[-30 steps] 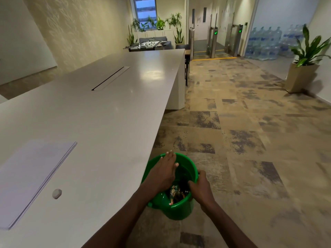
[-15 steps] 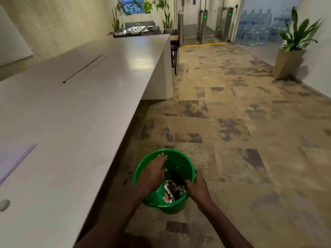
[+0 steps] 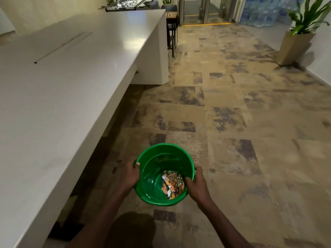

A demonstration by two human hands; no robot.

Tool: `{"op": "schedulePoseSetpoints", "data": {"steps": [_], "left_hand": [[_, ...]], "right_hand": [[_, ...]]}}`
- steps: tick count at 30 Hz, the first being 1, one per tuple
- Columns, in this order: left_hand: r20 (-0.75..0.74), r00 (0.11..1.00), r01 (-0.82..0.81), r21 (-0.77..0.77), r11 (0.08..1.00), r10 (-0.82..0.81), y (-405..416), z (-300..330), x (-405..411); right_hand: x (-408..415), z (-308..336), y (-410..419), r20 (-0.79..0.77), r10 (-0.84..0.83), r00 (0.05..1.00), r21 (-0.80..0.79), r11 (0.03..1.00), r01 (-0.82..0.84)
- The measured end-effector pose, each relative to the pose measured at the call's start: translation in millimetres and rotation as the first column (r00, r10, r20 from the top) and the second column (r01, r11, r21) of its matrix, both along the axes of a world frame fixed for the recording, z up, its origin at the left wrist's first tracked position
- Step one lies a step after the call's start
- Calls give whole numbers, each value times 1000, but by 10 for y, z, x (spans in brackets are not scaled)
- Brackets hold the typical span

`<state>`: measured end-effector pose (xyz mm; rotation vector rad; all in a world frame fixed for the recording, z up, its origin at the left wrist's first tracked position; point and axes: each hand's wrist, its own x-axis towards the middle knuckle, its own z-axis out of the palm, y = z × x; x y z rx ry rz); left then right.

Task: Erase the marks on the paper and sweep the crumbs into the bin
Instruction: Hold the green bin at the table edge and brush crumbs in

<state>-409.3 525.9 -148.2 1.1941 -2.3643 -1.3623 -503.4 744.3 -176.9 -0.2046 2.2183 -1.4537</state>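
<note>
Bin (image 3: 162, 154), green plastic, held over the carpet beside the long white table (image 3: 71, 86); left hand (image 3: 130, 173) and right hand (image 3: 196, 183) curl around its rim. Scraps (image 3: 172, 183) inside. Paper unseen; sweeping seems finished.

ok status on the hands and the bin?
Left hand and right hand grip green bin at opposite rim sides. Wrapper scraps inside. Bin beside white table, nothing blocking.
</note>
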Motion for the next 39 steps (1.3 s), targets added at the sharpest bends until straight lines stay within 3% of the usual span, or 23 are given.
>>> {"op": "schedulePoseSetpoints", "data": {"steps": [3,10,18,35,39], "left_hand": [[-41,996,-77,138,987,84,-44,-358,-141],[38,996,-87,225,970,81,-202,-1214,-369],[144,988,-91,278,956,52,-361,-2517,-582],[250,968,-101,311,945,21,-629,-5384,-797],[276,961,-90,315,945,0,-619,-5556,-864]], "right_hand": [[-112,-246,32,14,19,1000,27,999,-20],[-397,-955,42,36,46,998,86,995,-49],[-700,-2205,-91,170,54,984,111,991,-74],[-1012,-4992,-419,234,127,964,188,967,-173],[-1032,-5465,-509,235,157,959,194,960,-204]]}}
